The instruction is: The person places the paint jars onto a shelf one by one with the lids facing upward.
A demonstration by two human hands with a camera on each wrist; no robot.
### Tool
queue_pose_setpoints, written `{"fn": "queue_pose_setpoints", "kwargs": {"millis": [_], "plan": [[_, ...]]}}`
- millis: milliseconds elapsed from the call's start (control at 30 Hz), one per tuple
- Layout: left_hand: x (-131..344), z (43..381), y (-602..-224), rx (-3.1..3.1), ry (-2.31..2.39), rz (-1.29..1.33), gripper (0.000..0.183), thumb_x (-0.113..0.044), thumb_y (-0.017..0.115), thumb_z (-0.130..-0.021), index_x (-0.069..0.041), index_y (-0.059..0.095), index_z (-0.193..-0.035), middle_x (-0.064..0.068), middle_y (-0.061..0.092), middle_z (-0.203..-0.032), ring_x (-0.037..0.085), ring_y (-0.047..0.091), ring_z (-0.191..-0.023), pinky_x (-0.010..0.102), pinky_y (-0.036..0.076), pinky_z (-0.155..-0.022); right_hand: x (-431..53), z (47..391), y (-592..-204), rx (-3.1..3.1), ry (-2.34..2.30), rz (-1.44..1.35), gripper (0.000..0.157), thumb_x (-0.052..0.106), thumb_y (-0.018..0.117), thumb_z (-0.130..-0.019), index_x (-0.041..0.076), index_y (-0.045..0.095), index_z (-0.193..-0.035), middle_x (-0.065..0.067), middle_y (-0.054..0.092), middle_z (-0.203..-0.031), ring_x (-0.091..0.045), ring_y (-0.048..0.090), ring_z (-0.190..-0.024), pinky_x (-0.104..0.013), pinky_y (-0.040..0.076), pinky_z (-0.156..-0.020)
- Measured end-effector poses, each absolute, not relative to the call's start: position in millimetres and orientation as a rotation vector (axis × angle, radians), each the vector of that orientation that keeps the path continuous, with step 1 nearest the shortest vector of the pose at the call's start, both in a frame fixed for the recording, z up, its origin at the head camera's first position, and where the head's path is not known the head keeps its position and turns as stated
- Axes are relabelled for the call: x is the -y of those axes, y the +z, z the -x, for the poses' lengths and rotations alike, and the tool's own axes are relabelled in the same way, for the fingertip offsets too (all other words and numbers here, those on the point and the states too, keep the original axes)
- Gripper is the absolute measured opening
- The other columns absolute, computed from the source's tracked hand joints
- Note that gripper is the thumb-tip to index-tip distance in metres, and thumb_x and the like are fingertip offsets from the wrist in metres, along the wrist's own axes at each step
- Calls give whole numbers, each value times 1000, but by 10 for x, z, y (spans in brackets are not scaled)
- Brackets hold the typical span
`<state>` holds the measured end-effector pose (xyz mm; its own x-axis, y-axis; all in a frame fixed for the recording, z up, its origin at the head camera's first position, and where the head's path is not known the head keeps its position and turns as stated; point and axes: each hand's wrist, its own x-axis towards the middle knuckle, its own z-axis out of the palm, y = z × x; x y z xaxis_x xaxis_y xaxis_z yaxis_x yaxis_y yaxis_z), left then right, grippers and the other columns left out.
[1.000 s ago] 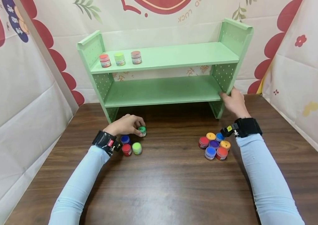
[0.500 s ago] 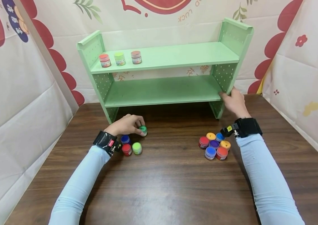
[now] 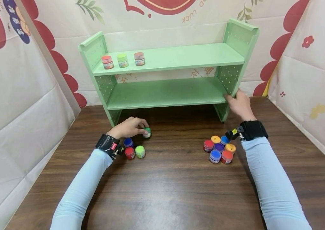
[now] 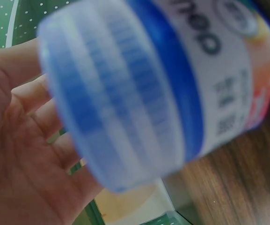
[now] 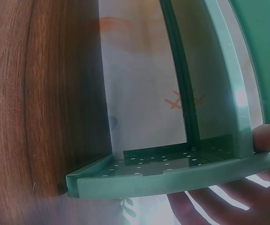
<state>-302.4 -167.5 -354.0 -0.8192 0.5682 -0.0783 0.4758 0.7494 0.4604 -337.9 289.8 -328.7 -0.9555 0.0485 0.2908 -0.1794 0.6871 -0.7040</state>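
Observation:
My left hand (image 3: 130, 127) pinches a small green-lidded jar (image 3: 147, 133) between thumb and fingers, close over the table in front of the shelf's left leg. Beside that wrist stand a dark blue-lidded jar (image 3: 128, 142), a red one (image 3: 130, 153) and a lime green one (image 3: 140, 151). A blue jar (image 4: 120, 89) fills much of the left wrist view and hides the pinching fingertips there. My right hand (image 3: 240, 103) grips the right side panel of a pale green two-tier shelf (image 3: 165, 92), thumb inside, fingers outside, as the right wrist view shows.
Red, lime and brownish jars (image 3: 139, 59) stand in a row at the left of the upper tier. Several jars with red, yellow, blue and purple lids (image 3: 218, 147) cluster near my right forearm. Printed cloth (image 3: 309, 80) hangs around the wooden table (image 3: 162, 191).
The green-lidded jar has shifted slightly right and away from me in my left fingers, and its label faces me more. My right hand keeps its grip on the shelf.

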Motion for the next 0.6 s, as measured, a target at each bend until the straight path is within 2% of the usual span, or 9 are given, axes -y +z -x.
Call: {"fn": "queue_pose_setpoints", "kwargs": {"millis": [600], "plan": [[1583,3016,-3407,-2963,740,-854,34,-33,75,-94,-13,72,-122,5,76,-104,18,72,-93,37,56,-81,-2879,3361,-3280,2626,1153,-108,57,36,46,-106,2,42,-152,-35,50,-148,-50,52,-130,-66,42,-107]]}}
